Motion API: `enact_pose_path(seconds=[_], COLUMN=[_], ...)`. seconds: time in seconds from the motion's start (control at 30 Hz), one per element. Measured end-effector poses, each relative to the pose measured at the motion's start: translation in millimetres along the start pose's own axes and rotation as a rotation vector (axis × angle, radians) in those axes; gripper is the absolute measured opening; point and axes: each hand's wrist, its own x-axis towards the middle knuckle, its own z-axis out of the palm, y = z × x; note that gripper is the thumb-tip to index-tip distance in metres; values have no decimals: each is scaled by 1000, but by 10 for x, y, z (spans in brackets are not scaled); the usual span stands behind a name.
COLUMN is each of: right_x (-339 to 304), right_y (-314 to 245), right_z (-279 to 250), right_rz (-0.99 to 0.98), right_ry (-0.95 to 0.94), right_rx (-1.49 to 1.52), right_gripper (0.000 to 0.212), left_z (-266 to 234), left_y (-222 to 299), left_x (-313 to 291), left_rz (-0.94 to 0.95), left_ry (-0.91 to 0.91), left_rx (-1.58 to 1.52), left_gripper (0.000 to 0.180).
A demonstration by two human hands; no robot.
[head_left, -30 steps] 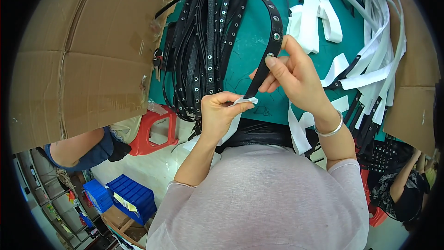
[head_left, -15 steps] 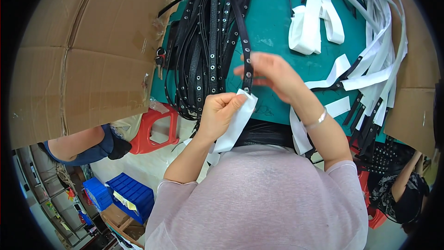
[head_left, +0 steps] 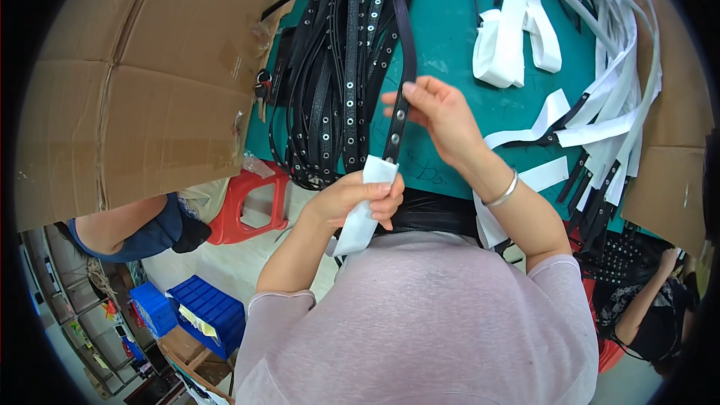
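Observation:
A black strap with silver eyelets [head_left: 397, 126] runs down from the far edge of the table to my two hands. My left hand [head_left: 352, 199] is closed round a white strip [head_left: 380, 170], gripping it where it covers the strap's near end. The strip's free end hangs below that hand, near my shirt. Higher up, my right hand [head_left: 444, 114] pinches the strap between thumb and fingers. Just left of it lies a thick bundle of similar black eyelet straps [head_left: 349, 75] on the green table mat [head_left: 442, 45].
Folded white strips [head_left: 500, 49] lie at the back; wrapped straps [head_left: 615, 90] pile up on the right. Keys [head_left: 262, 88] are near the cardboard wall [head_left: 172, 90] on the left. Below stand a red stool [head_left: 244, 206] and blue crates [head_left: 210, 311]. People sit on both sides.
My left hand has drawn the white strip and the strap's end down toward me. My right hand, blurred beside the strap before, now pinches it; the strap has turned along its upper part.

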Motion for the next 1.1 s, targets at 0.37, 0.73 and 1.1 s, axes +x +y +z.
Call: enact_pose_path(seconds=[0.37,0.73,1.1], right_x=[338,298,38], right_y=[-83,-16,-39], right_z=[-129,27,203], right_rz=[150,208,221], right_ry=[-34,-67,-201], right_rx=[15,74,54], right_gripper=[21,17,16], left_z=[84,110,121], left_y=[45,121,219], left_x=[67,-27,-51], left_rz=[-81,-49,8], left_ry=[24,92,85], left_rx=[-109,-79,-70], left_gripper=[22,20,22])
